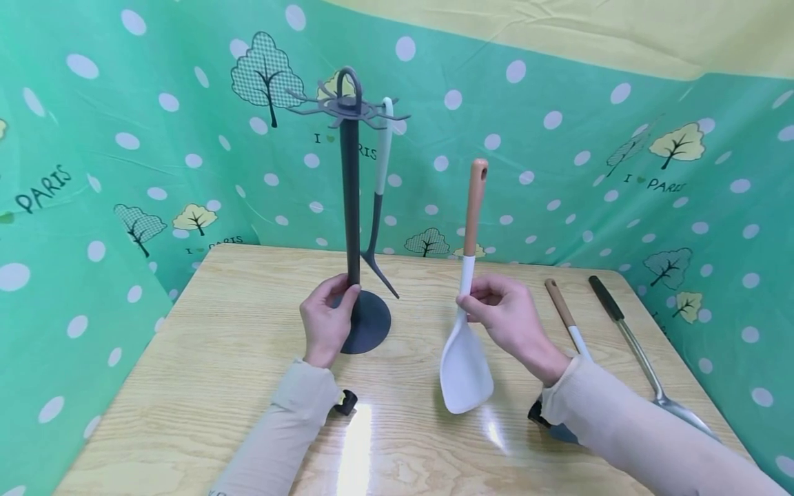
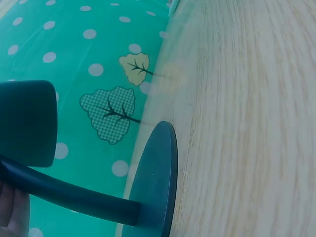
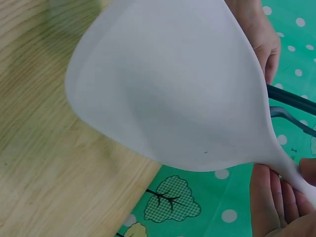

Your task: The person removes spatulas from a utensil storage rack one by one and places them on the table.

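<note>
My left hand grips the lower pole of a dark utensil stand, just above its round base. Hooks ring the top of the stand. From one of them hangs a utensil with a pale green handle and a dark head, seen nearly edge-on. My right hand pinches a white spatula at its neck, wooden handle up and broad blade down, above the table. The right wrist view shows the blade close up, with fingers around the neck.
On the right of the wooden table lie a utensil with a wooden and white handle, its head partly hidden by my right arm, and a metal utensil with a black handle. A green dotted cloth hangs behind and at both sides.
</note>
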Available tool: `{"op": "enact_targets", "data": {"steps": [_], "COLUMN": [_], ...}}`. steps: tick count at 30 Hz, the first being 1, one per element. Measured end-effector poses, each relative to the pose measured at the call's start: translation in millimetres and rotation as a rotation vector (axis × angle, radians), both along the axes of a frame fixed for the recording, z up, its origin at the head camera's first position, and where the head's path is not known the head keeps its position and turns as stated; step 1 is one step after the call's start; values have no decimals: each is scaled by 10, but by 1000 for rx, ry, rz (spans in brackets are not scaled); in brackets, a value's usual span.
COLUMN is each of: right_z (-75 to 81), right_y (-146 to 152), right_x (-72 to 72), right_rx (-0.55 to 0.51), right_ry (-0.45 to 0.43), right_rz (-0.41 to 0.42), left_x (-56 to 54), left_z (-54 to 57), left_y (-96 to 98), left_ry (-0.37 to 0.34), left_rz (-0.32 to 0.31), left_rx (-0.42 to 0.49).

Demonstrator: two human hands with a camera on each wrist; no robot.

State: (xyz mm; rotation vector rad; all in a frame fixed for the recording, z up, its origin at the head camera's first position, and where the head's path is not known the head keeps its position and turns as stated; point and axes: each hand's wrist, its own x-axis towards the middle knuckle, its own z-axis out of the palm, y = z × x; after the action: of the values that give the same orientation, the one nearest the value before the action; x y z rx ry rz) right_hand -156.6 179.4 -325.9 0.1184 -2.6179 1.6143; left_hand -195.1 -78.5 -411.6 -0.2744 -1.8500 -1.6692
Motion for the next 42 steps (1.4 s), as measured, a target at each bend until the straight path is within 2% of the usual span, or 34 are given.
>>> {"op": "enact_targets", "data": {"steps": [10,18,34,42], "right_z": [-60,-126,-262,-371], "right_y": [195,327,496,598], "right_x": [98,118,84,26], "right_rx": [37,67,57,48], "right_ry": [-85,-180,-350,-397], "right_rz": [-4,-21,-68,-102], "left_x": [-7,-6,-7,2], "left_z": [1,0,-1,2], "left_y": [0,3,0,-5], "left_ry": [-14,-17,-41,-37], "left_rz": [0,-3,-3,-4], "left_rx": [11,7,10,8]}}
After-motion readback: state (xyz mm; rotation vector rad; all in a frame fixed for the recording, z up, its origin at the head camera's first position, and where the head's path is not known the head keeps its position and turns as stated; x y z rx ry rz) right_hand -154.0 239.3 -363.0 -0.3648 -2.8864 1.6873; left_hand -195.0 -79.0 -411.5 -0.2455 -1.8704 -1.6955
